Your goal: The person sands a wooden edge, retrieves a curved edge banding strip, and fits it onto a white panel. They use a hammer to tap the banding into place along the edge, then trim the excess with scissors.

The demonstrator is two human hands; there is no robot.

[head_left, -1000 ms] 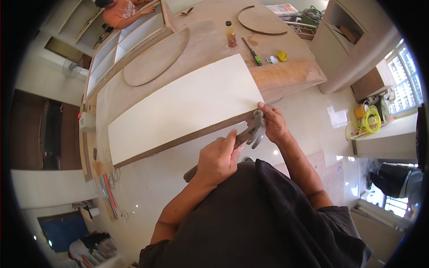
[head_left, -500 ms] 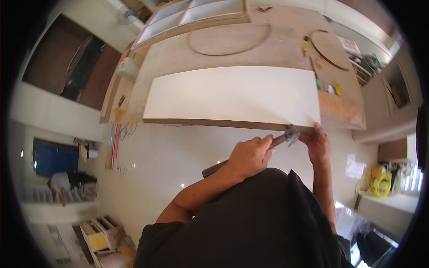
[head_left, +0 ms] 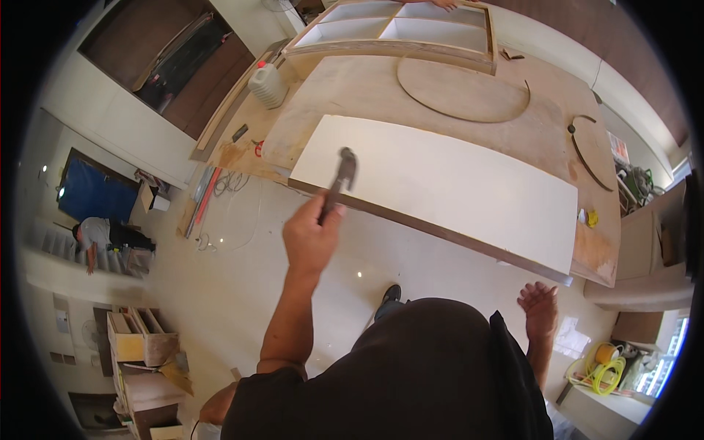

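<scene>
My left hand grips a claw hammer, its head raised over the near left part of a white board. The white board has a brown near edge and lies slantwise on the wooden worktable. My right hand is off the board, in the air just short of its near right corner. The fingers there are a little apart and nothing is in them.
A white divided cabinet frame lies at the far end, with another person's hand on it. A jug stands at left; a curved strip and yellow tape measure lie on the table. Another person bends at far left.
My left hand has swung the hammer from the board's right end to its left part. My right hand has let go of the right corner and dropped back. The view has turned.
</scene>
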